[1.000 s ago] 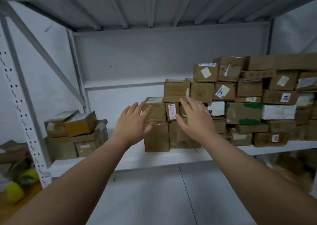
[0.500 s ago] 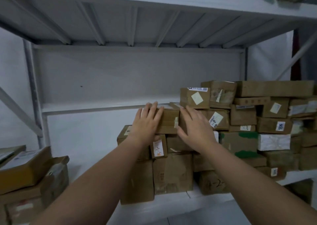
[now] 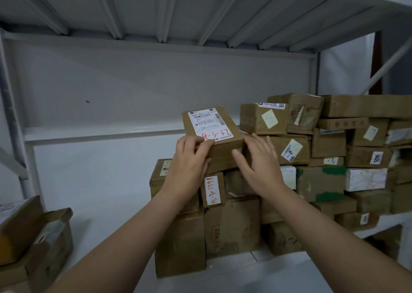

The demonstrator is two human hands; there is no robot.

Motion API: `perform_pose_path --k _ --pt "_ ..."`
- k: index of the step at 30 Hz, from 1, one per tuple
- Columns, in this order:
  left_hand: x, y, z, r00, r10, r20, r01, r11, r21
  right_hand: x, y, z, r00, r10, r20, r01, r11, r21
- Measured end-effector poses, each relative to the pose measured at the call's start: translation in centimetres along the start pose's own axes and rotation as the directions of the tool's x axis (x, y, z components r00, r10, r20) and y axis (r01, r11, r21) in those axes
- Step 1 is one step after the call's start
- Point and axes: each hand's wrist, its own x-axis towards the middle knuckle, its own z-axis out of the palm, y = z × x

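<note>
A brown cardboard parcel (image 3: 220,150) with a white shipping label and red handwriting sits at the top left of a stack of parcels (image 3: 231,223) on the white shelf (image 3: 234,272). The parcel is tipped so its labelled top faces me. My left hand (image 3: 189,165) grips its near left corner, fingers curled over the top edge. My right hand (image 3: 258,165) holds its right side, with the thumb across the front face and the fingers along the right end.
More brown parcels (image 3: 347,156) are piled to the right, up to mid-shelf height. Another pile of boxes (image 3: 33,237) sits at the lower left. A white upright post (image 3: 13,118) stands at the left, and the upper shelf's underside (image 3: 200,11) is overhead.
Both hands reached forward to the stack and took hold of the top left parcel. It is now tipped up toward me, showing its label. The view has moved closer.
</note>
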Motion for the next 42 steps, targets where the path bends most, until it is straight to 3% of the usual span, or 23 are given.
perform_pose_path --k 3,6,10,12,14,15,17,20,33,37,42 --pt "-0.5 -0.2 0.0 0.999 0.016 -0.046 -0.019 0.996 -0.083 -0.4 -1.6 -0.2 0.987 0.123 -0.108 -0.094 0.965 0.247" --pt "-0.6 -0.8 -0.4 0.994 0.026 -0.108 -0.044 0.985 -0.167 -0.3 -3.6 -0.1 0.973 0.217 -0.073 -0.129 0.782 0.610" --pt "-0.2 -1.6 -1.6 0.988 -0.054 -0.142 -0.002 0.930 -0.369 0.2 -5.5 0.3 0.980 0.180 -0.084 -0.034 0.571 0.820" --pt "0.2 -1.4 -2.6 0.959 -0.251 -0.129 0.135 0.809 -0.572 0.2 -6.1 0.8 0.986 0.145 -0.079 -0.014 0.549 0.836" --pt "0.8 -1.4 -3.4 0.888 -0.455 -0.062 0.256 0.602 -0.757 0.0 -6.7 1.2 0.984 0.123 -0.125 0.032 0.577 0.816" --pt "1.1 -1.6 -3.7 0.864 -0.504 -0.011 0.287 0.510 -0.811 -0.1 -7.0 1.4 0.981 0.120 -0.153 0.052 0.598 0.800" --pt "1.5 -1.8 -4.5 0.863 -0.504 0.042 0.299 0.442 -0.846 -0.2 -7.4 1.7 0.978 0.128 -0.166 0.044 0.647 0.761" --pt "1.5 -1.9 -5.3 0.880 -0.474 0.013 0.270 0.479 -0.835 -0.1 -7.8 1.9 0.980 0.138 -0.143 0.016 0.660 0.751" --pt "0.9 -1.8 -6.3 0.859 -0.512 0.020 0.264 0.410 -0.873 0.2 -8.9 1.7 0.985 0.110 -0.133 0.041 0.599 0.799" --pt "-1.0 -2.4 -8.0 0.891 -0.449 0.074 0.315 0.492 -0.812 0.0 -11.4 2.5 0.990 0.084 -0.116 0.047 0.577 0.815" --pt "-5.3 -5.2 -11.7 0.867 -0.486 0.108 0.401 0.554 -0.730 -1.0 -16.5 4.8 0.999 0.005 -0.032 0.023 0.597 0.802"
